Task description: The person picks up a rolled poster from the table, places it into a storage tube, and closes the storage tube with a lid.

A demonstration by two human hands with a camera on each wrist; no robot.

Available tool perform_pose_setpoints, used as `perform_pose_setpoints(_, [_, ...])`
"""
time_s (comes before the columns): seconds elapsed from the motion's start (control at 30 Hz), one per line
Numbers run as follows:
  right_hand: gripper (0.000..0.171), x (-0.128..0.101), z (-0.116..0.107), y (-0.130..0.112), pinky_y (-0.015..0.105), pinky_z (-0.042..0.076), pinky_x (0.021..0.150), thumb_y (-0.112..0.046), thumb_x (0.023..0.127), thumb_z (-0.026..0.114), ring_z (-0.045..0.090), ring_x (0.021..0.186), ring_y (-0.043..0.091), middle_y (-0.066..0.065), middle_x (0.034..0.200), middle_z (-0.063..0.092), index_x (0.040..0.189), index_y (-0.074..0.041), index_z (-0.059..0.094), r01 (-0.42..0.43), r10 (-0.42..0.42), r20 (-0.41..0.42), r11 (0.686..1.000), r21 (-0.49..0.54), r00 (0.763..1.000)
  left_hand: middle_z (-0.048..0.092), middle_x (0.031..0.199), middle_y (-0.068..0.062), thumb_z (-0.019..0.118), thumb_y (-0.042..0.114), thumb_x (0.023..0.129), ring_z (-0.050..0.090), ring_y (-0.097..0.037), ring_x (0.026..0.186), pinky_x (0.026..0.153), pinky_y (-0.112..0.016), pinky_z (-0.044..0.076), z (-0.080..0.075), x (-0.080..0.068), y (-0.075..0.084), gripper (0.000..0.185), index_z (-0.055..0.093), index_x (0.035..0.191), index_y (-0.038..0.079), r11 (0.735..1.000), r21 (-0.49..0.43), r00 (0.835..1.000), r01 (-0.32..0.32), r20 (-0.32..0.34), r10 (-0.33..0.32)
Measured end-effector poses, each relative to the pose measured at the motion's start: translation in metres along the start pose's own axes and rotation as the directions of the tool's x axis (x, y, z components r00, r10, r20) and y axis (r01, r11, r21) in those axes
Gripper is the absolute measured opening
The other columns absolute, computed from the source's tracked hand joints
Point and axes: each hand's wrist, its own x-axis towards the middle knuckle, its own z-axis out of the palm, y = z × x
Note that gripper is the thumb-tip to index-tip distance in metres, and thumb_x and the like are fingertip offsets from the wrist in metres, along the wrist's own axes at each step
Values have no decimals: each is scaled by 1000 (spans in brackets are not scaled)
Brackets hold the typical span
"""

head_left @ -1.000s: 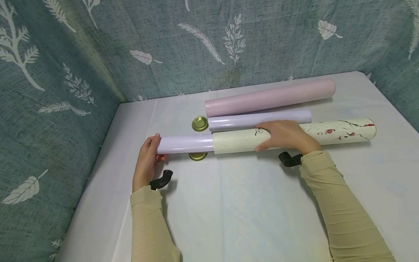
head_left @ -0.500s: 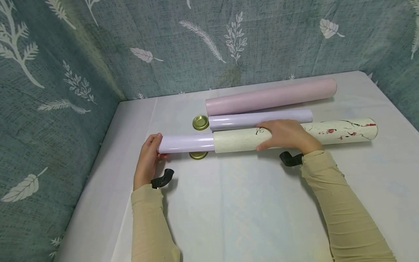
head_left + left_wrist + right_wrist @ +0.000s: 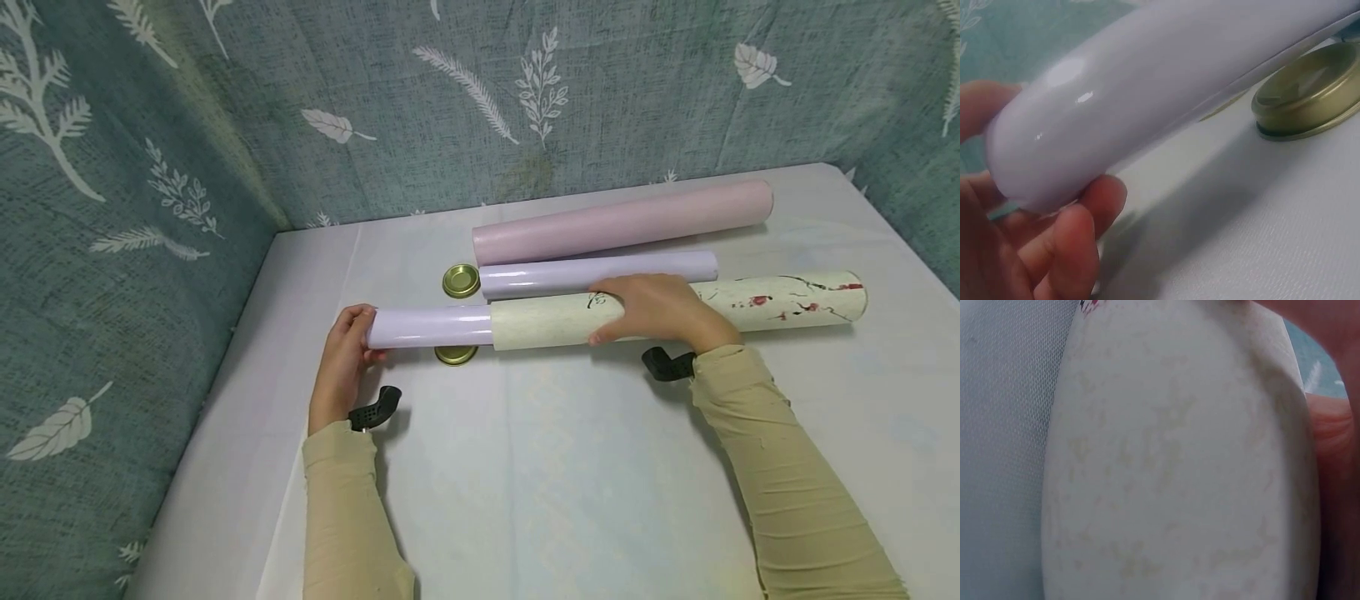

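My left hand (image 3: 341,362) grips the left end of a glossy lavender roll (image 3: 431,327), thumb over the top and fingertips curled under it in the left wrist view. The roll's other end sits inside a wider cream tube (image 3: 540,323) printed with red blossoms and dark branches. My right hand (image 3: 656,308) is wrapped over the middle of this tube from above. The right wrist view is mostly filled by the cream tube (image 3: 1172,462), with parts of the hand along its right side. How far the roll reaches inside is hidden.
Behind the cream tube lie a second lavender roll (image 3: 600,275) and a longer pink roll (image 3: 622,222). One gold jar lid (image 3: 461,281) lies beside the second roll's left end; another gold lid (image 3: 456,356) is partly covered by the held roll. A patterned cloth wall (image 3: 420,175) borders the table.
My left hand has shifted slightly right with the lavender roll, and a little less of the roll shows outside the cream tube. My right hand keeps its hold.
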Motion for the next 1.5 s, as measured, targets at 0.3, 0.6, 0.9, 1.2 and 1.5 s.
perform_pose_setpoints(0.3, [79,1,-1,0,42,40,79,-70,59,64,52,106,19,-5,120,55,123,-26,52,4,-4,1,1000,-10,1000,45,113,-8,58,45,82,51,-13,69,52,-19,46,2,-1,2,49,45,116,12,999,35,1000,21,11,-21])
perform_pose_setpoints(0.6, [80,0,0,0,42,40,77,-71,58,63,52,105,19,-5,119,55,122,-26,52,-1,1,-6,1000,-14,1000,46,115,-7,59,45,82,52,-17,75,59,-22,48,5,-1,3,49,46,117,15,993,115,999,24,36,-29])
perform_pose_setpoints(0.9, [81,1,1,1,42,41,78,-72,58,62,52,105,20,-5,120,55,123,-26,52,1,-1,-4,1000,-21,1000,46,116,-7,62,38,82,52,-19,83,62,-23,49,4,1,1,47,46,119,13,995,100,997,11,76,-19])
perform_pose_setpoints(1.2, [82,2,1,1,42,40,79,-72,58,62,51,106,20,-5,121,54,124,-27,51,-2,1,-3,1000,-17,1000,46,120,-5,67,38,78,52,-21,90,68,-25,51,5,2,-1,55,47,123,13,990,144,990,4,138,-24])
perform_pose_setpoints(1.5, [79,1,1,1,42,41,78,-70,59,63,52,105,20,-5,120,54,124,-26,51,0,0,-2,1000,-20,1000,43,129,-3,73,38,71,48,-24,110,81,-28,47,6,2,-2,65,47,127,18,987,162,964,14,259,-56])
